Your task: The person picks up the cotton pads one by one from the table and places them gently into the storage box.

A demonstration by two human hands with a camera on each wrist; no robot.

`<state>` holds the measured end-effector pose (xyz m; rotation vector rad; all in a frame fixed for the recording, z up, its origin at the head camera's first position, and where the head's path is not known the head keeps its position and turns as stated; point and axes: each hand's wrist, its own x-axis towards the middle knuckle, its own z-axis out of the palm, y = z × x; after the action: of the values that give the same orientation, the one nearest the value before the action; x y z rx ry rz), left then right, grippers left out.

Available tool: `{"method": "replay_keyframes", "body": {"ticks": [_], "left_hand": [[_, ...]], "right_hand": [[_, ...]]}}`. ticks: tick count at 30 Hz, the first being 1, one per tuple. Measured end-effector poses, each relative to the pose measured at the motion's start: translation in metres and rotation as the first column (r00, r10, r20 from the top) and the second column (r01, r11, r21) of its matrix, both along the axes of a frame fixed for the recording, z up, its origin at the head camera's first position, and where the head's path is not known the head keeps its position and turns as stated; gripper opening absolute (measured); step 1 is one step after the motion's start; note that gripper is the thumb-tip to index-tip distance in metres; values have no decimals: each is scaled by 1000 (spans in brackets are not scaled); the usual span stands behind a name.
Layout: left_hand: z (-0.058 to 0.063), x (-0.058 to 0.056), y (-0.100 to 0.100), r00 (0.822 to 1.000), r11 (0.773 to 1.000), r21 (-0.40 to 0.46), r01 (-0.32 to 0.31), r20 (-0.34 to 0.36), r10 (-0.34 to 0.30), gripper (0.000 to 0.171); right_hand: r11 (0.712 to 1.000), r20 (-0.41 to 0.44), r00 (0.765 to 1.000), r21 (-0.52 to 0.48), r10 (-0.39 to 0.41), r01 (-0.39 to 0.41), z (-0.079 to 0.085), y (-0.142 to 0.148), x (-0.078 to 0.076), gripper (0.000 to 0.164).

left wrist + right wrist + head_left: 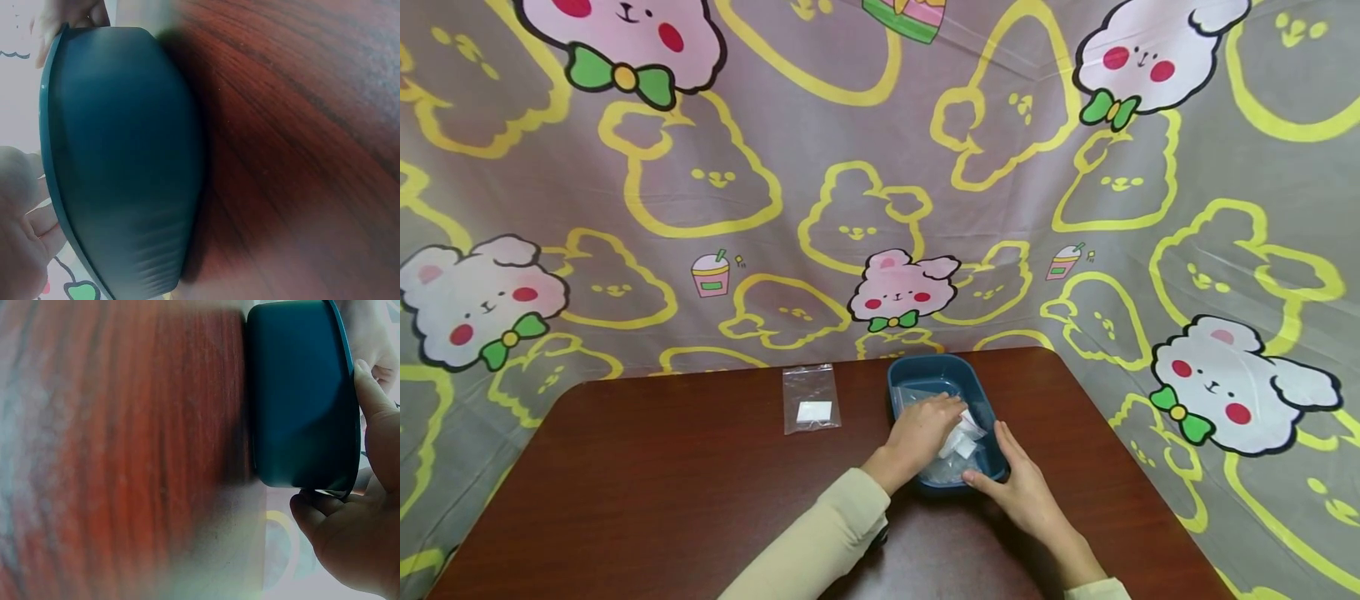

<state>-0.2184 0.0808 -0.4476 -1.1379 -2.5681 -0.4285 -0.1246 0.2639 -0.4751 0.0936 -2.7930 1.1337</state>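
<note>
A dark blue plastic box (pixel 972 385) stands on the table, with clear zip-lock bags (pixel 957 454) holding small white pieces inside it. My left hand (pixel 922 433) reaches over the box's left rim, its fingers down among the bags. Those fingertips are hidden, so whether they pinch a bag does not show. My right hand (pixel 1026 487) holds the near right corner of the box, thumb at the front rim and fingers along the right side. In the right wrist view, thumb and fingers of the right hand (pixel 356 531) spread around the box wall (pixel 306 394).
Left of the box, another clear zip-lock bag (pixel 812 398) with a white rectangular piece lies flat on the brown wooden table (pixel 662 467). A patterned cloth (pixel 820 208) with cartoon animals hangs behind the table and along its sides.
</note>
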Motion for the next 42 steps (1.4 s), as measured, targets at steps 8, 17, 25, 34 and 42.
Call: {"method": "replay_keyframes", "body": {"ticks": [8,17,25,34,42], "left_hand": [[0,-2,-5,1000,1000,-4,-1,-3,1,30],[-8,-8,-27,1000,996,85,-16,26,14,27],[-18,-18,-55,999,982,186,-30,36,24,24],[-24,-31,-88,992,964,244,-110,81,93,26],[-35,-41,-125,966,947,201,-249,119,228,28]], "right_hand": [[1000,7,1000,-2,-2,2,1,0,0,104],[1000,18,1000,-9,-3,3,1,-1,0,105],[1000,24,1000,-9,-6,6,3,-1,1,106],[1000,31,999,-13,-11,11,4,-2,2,106],[1000,33,999,-10,-10,10,3,0,2,106]]}}
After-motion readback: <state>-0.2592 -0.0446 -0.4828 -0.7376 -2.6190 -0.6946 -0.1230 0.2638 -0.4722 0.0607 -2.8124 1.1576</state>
